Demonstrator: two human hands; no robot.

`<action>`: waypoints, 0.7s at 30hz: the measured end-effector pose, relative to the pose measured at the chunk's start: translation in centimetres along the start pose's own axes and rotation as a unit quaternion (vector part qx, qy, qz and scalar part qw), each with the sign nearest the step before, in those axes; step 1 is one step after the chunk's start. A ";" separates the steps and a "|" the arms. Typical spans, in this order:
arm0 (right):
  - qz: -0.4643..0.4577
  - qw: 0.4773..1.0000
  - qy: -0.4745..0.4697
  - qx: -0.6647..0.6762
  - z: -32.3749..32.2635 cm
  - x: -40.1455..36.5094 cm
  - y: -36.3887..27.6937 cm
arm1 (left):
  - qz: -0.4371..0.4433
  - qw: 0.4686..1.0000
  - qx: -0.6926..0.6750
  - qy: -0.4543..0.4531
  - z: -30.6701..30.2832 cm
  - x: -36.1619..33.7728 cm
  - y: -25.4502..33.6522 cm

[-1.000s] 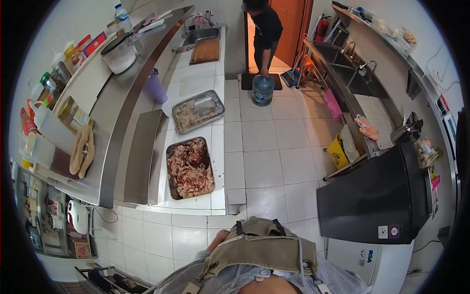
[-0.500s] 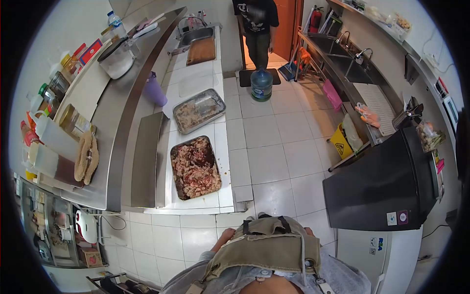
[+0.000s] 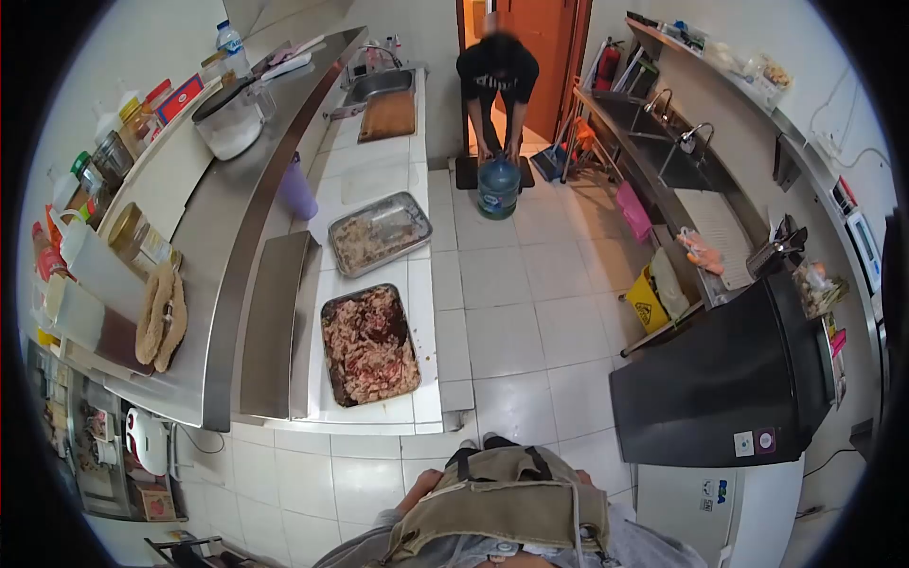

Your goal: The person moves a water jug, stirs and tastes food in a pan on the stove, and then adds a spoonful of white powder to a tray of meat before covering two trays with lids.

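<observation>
My left hand (image 3: pixel 423 486) hangs beside the khaki apron (image 3: pixel 511 500), with its fingers mostly hidden by the cloth. Only a small bit of my right hand (image 3: pixel 585 478) shows at the apron's other edge. Neither hand touches the counter (image 3: pixel 428 312). Nearest to my left hand on that white tiled top is a metal tray (image 3: pixel 416 381) full of raw chopped meat (image 3: pixel 365 346). Behind it sits a second metal tray (image 3: pixel 417 210) with a thin layer of meat residue.
By the orange door (image 3: pixel 544 66), another person (image 3: pixel 497 71) bends with both hands at the top of a large water jug (image 3: pixel 498 189). A black fridge (image 3: pixel 710 374) stands at right. A wooden board (image 3: pixel 388 116) lies near the far sink.
The other person has gone from standing upright to bending over the jug, hands now at its top. My view has shifted slightly; my hands stay beside the apron.
</observation>
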State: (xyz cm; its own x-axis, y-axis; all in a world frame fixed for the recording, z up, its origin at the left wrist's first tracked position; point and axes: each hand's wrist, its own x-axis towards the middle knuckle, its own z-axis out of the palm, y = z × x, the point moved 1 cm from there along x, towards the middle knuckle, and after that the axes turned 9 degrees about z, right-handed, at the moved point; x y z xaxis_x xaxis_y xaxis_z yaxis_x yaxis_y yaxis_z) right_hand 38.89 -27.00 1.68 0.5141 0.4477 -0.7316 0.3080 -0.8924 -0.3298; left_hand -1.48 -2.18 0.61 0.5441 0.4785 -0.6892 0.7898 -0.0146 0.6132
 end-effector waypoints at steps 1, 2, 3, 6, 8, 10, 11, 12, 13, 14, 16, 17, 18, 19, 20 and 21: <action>0.012 1.000 0.012 -0.005 0.2 -0.2 -0.1 | -0.004 1.000 -0.005 0.001 0.2 0.0 -0.1; 0.011 1.000 0.019 -0.006 0.2 -0.4 -0.2 | -0.008 1.000 -0.009 0.003 0.3 0.1 -0.2; 0.028 1.000 0.003 0.004 0.1 -1.1 -0.7 | -0.003 1.000 -0.010 0.005 0.6 0.8 -1.3; 0.057 0.998 -0.025 0.004 -0.4 -1.6 -0.7 | -0.004 0.999 -0.023 0.030 0.8 0.7 -0.9; 0.057 0.998 -0.030 -0.012 -0.4 -1.5 -0.5 | 0.034 0.999 0.008 0.003 1.2 1.4 -1.4; 0.056 0.998 -0.032 -0.022 -0.7 -1.0 -0.8 | 0.097 0.994 0.054 0.002 0.6 1.7 -1.1; 0.055 0.998 -0.032 -0.027 -0.7 -1.0 -0.8 | 0.096 0.994 0.053 0.000 1.2 2.5 -2.3; 0.055 0.997 -0.032 -0.033 -0.8 -0.9 -0.8 | 0.089 0.993 0.071 -0.017 0.5 2.3 -1.4; 0.053 0.997 -0.031 -0.035 -1.0 -0.9 -0.8 | 0.083 0.992 0.089 -0.034 -0.1 2.3 -0.5; 0.052 0.997 -0.032 -0.039 -1.0 -0.9 -0.6 | 0.057 0.997 0.050 -0.015 -0.2 2.4 -0.1; 0.049 0.997 -0.032 -0.044 -1.1 -0.9 -0.6 | 0.033 0.999 0.021 -0.002 -0.9 1.8 1.8; 0.049 0.997 -0.032 -0.049 -1.1 -0.9 -0.6 | 0.007 1.000 -0.006 0.016 -1.2 1.3 2.4; 0.048 0.997 -0.034 -0.051 -1.2 -0.9 -0.6 | 0.026 1.000 0.000 0.016 -0.9 2.0 1.9; 0.048 0.997 -0.034 -0.055 -1.1 -1.0 -0.5 | 0.025 1.000 -0.001 0.014 -0.8 2.3 1.6; 0.048 0.996 -0.036 -0.058 -1.1 -1.0 -0.4 | 0.022 1.000 -0.017 0.003 -0.6 2.6 1.4; 0.048 0.996 -0.037 -0.062 -1.0 -1.0 -0.5 | 0.019 0.999 -0.031 -0.009 -0.7 3.0 1.0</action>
State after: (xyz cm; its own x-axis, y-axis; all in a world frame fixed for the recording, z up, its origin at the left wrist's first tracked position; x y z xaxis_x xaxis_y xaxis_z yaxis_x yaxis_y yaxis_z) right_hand 39.05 -26.97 3.20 0.4874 0.3516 -0.7993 0.3592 -0.9150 -0.1835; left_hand 0.73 -0.17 -0.60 0.5783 0.4631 -0.6717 0.7500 0.0223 0.6611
